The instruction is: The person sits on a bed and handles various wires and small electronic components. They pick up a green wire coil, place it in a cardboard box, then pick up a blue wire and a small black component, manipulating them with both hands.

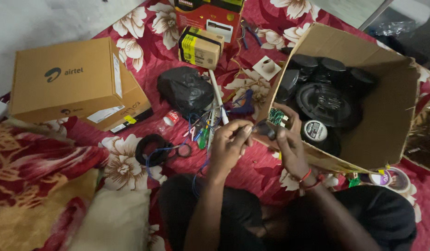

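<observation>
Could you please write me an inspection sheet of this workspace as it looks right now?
Surface: red floral cloth on the floor.
Job's things: small dark part pinched between both hands.
Clutter: two stacked tan boxes, black bag, open carton of round black speakers, tape rolls.
Hands: left hand and right hand meet at the carton's edge.
Cables: blue wire, coiled black cable.
Surroundings: blanket at left.
</observation>
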